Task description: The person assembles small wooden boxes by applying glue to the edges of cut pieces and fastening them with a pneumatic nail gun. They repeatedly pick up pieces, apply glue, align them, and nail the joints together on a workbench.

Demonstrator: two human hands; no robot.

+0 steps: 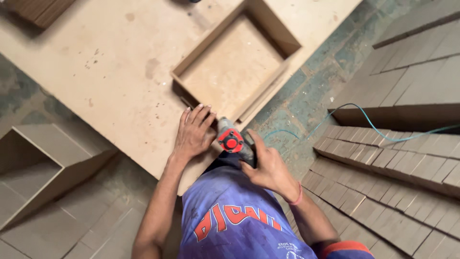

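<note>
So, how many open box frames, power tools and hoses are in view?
Open box frames: 2, one on the board, one lower left
Power tools: 1, red-capped, in the right hand
Blue hoses: 1
Total: 4

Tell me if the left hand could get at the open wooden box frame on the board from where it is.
Probably yes. The left hand rests flat on the board, its fingers right by the near corner of the box frame, with nothing between. The right hand holds the power tool alongside.
</note>
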